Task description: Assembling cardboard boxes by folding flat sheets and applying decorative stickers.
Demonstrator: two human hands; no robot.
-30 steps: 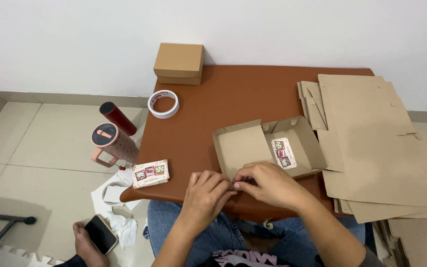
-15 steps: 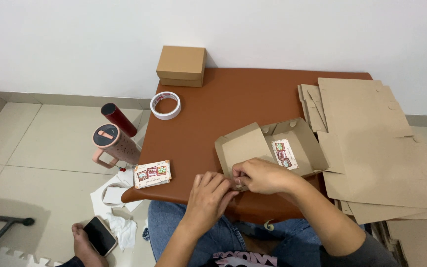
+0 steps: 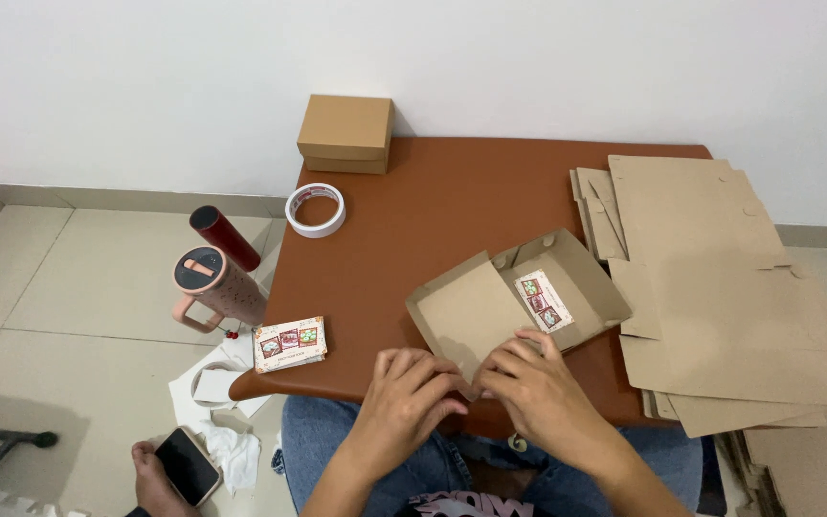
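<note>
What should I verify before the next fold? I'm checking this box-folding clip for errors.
1. Both hands on the box's near edge: left hand and right hand ok.
2. Box open, walls partly up: ok.
3. Sticker strip lying flat inside: ok.
4. Near flap tucked in: cannot tell, fingers hide it.
5. Flat cardboard stack touches the box's right side: not ok.

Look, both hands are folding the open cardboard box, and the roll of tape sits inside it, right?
Not quite. The roll of tape lies on the brown table, apart from the open cardboard box. The left hand and right hand do touch the box, as the head view shows.
</note>
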